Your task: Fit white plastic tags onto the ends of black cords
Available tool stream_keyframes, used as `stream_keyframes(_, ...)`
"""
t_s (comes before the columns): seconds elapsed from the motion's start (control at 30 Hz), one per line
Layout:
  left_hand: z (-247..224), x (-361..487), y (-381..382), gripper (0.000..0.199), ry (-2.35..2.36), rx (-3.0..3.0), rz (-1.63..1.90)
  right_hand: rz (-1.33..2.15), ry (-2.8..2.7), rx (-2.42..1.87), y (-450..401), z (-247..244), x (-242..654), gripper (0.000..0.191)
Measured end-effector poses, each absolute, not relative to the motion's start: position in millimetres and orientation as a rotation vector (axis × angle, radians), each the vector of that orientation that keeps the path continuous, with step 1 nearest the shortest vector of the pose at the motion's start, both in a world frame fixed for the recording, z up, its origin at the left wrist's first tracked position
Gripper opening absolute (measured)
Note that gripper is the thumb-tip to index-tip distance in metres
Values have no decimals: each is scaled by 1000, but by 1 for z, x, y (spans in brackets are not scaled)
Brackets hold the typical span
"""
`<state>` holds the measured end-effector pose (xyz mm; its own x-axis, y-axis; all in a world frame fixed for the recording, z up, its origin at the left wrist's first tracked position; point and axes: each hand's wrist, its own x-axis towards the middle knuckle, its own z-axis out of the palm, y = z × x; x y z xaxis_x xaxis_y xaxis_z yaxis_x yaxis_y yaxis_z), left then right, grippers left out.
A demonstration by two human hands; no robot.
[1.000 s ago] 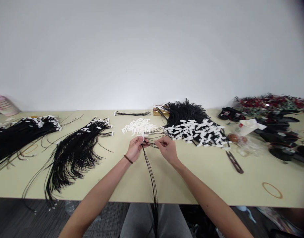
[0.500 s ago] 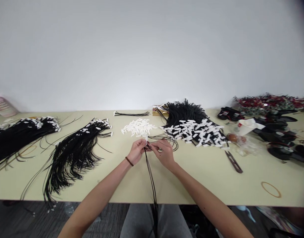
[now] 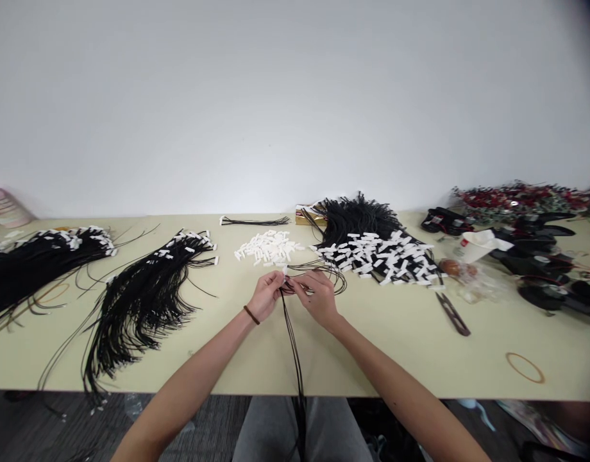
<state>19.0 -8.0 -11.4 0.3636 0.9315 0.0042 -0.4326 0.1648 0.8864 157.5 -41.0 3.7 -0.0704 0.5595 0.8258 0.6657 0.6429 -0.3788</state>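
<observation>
Between the fingertips of my left hand (image 3: 267,292) is a small white plastic connector (image 3: 285,270). Close beside it, my right hand (image 3: 318,295) pinches a thin black wire (image 3: 289,282) at the connector's end. Both hands are closed and nearly touching; the exact contact of wire and connector is hidden by the fingers. Black wires (image 3: 292,340) run from below the hands over the table edge onto my lap. Looped dark wires (image 3: 340,280) lie behind my right hand. Just beyond the hands is a pile of loose white connectors (image 3: 269,247).
Bundles of black wires with white connectors lie left (image 3: 136,308) and far left (image 3: 30,269). Another wire heap (image 3: 367,218) with white ends stands right of centre. Thread snips (image 3: 453,313), a rubber band (image 3: 524,367), a tissue pack (image 3: 482,244) and black parts (image 3: 540,263) lie right.
Almost nothing differs. My hands keep the same place and grip, with only a slight shift of the fingers; the view has moved very slightly.
</observation>
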Motion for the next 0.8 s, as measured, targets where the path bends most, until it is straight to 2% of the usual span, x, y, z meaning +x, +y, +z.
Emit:
stream_keyframes(0.1,-12,20,-5,30,676,907,1104,-169,-1782,-986,-36,-2,161,12)
stream_keyframes(0.3,-9,17,2,32,800,749,1242,-423,-2071,-833,-29,-9,164,26)
stream_keyframes(0.6,-5,19,-1,27,798,671,1211,-586,-2055,-817,-28,-14,155,12)
stream_keyframes(0.8,-5,22,-3,22,802,580,1203,-607,-2025,-807,-27,-20,150,11)
